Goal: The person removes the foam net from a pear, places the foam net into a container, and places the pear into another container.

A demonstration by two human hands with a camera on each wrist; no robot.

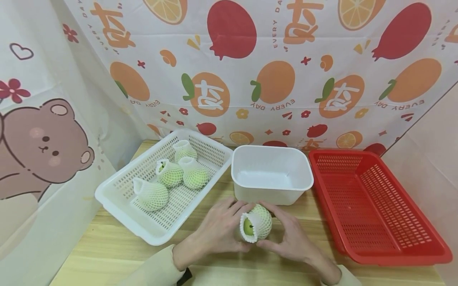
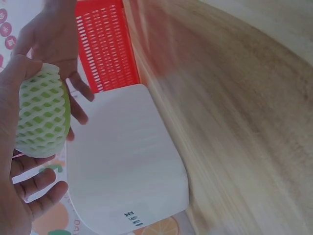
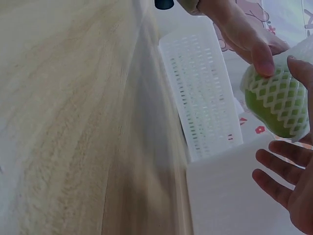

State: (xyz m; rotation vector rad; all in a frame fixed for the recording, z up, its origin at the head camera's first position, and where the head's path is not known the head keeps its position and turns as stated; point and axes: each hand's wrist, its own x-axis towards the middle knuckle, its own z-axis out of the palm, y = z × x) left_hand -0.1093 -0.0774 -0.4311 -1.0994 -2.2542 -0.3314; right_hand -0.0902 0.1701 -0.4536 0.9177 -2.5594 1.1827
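A round green fruit in a white foam net (image 1: 262,222) is held above the front of the table, its stem showing through the net's open end. My left hand (image 1: 222,227) grips it from the left, and my right hand (image 1: 290,235) holds its right side between thumb and fingers. In the left wrist view the netted fruit (image 2: 44,112) lies between both hands, with the left hand's lower fingers spread away from it. Through the right wrist view, thumbs of both hands press on the net (image 3: 281,95); the right hand's other fingers extend loosely.
Left stands a white perforated basket (image 1: 125,222) with several netted green fruits (image 1: 152,194). Just beyond the hands is a white plastic bin (image 1: 272,192). A red perforated basket (image 1: 372,222) stands at right. Printed cloth (image 1: 247,91) hangs behind the wooden table (image 1: 96,254).
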